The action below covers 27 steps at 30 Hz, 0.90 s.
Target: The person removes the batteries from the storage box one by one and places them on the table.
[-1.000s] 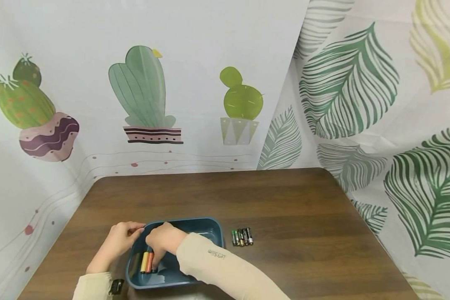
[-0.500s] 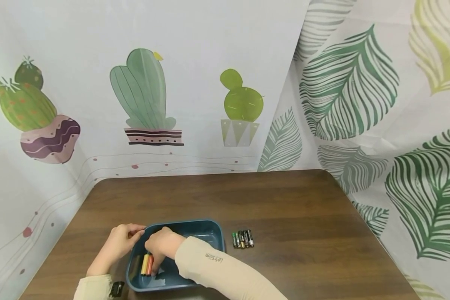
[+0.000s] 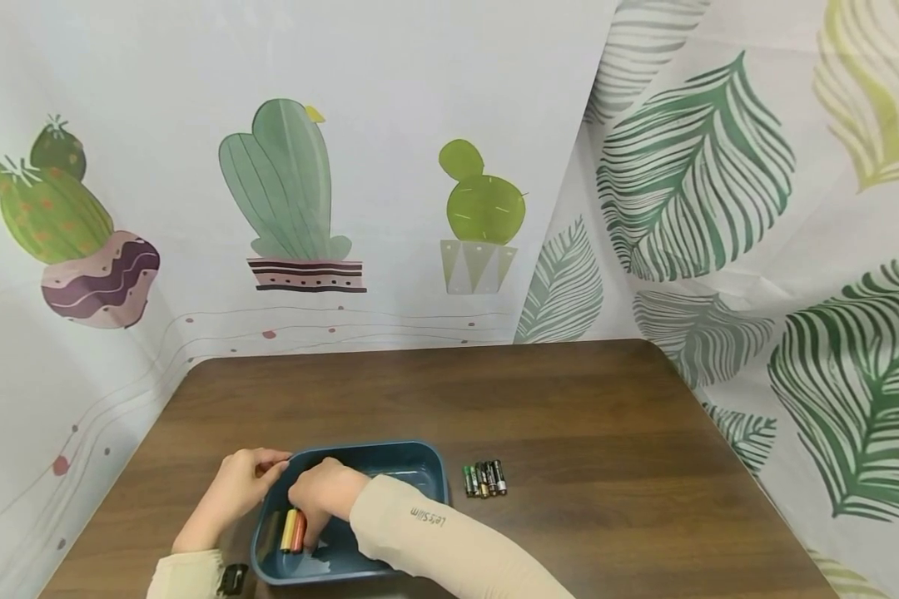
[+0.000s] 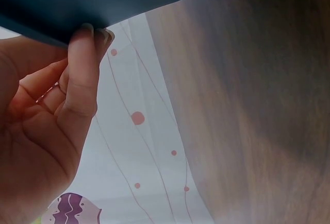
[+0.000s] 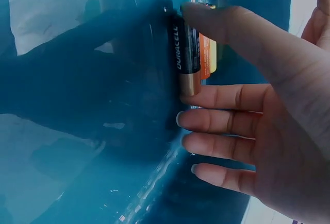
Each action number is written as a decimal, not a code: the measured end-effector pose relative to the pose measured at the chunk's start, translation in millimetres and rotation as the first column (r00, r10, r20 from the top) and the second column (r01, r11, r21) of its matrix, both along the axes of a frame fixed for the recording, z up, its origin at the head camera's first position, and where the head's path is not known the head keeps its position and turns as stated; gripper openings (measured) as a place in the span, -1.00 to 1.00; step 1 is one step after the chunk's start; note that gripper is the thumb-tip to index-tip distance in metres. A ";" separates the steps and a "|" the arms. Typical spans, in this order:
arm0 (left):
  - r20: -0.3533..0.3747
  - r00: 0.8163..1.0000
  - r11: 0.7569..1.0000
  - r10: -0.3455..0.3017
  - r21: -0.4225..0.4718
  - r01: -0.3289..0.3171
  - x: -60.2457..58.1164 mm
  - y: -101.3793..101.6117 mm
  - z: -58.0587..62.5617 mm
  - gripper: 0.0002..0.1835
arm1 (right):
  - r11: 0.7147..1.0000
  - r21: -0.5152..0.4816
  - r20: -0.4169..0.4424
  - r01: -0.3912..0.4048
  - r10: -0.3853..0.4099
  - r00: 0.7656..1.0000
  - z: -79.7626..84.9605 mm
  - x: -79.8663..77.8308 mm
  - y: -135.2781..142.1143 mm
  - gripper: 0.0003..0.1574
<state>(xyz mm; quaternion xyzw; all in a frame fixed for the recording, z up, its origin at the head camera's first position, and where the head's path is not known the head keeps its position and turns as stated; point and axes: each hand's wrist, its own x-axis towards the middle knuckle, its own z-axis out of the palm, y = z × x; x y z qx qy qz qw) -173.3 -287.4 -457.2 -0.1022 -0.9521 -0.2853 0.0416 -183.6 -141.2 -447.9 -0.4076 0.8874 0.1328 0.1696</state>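
A blue tray (image 3: 412, 470) sits on the table, and my left hand (image 3: 240, 491) pinches its rim at the far left corner. Inside the tray, my right hand (image 3: 325, 497) holds a black and copper Duracell battery (image 5: 188, 56) end to end between thumb and index finger. The other fingers of that hand spread below it in the right wrist view. Side by side with the Duracell lie an orange battery (image 3: 298, 532) and a yellow battery (image 3: 288, 531) at the tray's left end. In the head view my right hand hides the Duracell.
Right of the tray, several smaller batteries (image 3: 484, 479) lie in a neat row on the brown wooden table (image 3: 569, 416). A patterned cloth (image 3: 397, 166) with cacti and leaves hangs behind the table and along its sides.
The head view has shifted slightly, so the tray and table appear a little lower. Both hands keep nearly the same places on the rim and at the batteries.
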 end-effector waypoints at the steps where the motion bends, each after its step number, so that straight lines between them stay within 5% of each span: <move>1: 0.002 1.000 1.000 -0.001 0.001 0.001 0.0 0.0 -0.1 -0.84 | 1.000 -0.002 0.003 -0.002 0.002 1.000 -0.1 -0.1 0.1 -0.53; 27: 0.023 1.000 1.000 0.009 -0.002 -0.009 2.5 1.3 1.0 -0.83 | 0.999 -0.039 -0.022 -0.015 0.014 1.000 17.4 -6.1 20.6 -0.50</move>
